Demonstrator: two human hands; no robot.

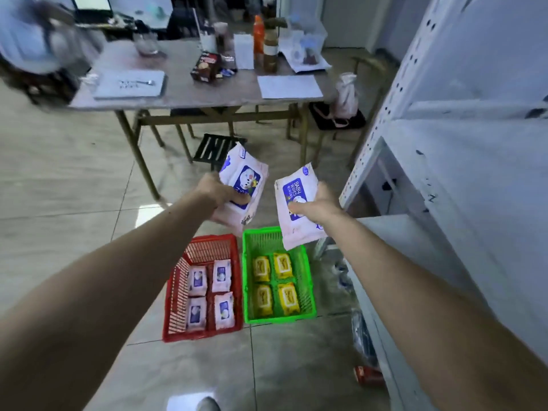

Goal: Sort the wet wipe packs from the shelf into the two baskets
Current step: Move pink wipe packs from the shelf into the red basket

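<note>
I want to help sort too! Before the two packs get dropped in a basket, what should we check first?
1. Left hand holds its white pack firmly: ok.
2. Right hand holds the other white pack firmly: ok.
3. Both packs match the white ones in the red basket: ok.
4. Red basket has room: ok, four packs lie flat and its far end is free.
5. Packs are over the right basket: not ok, the right-hand pack hangs over the green basket, which holds yellow packs.
6. More packs left on the shelf: cannot tell.
</note>
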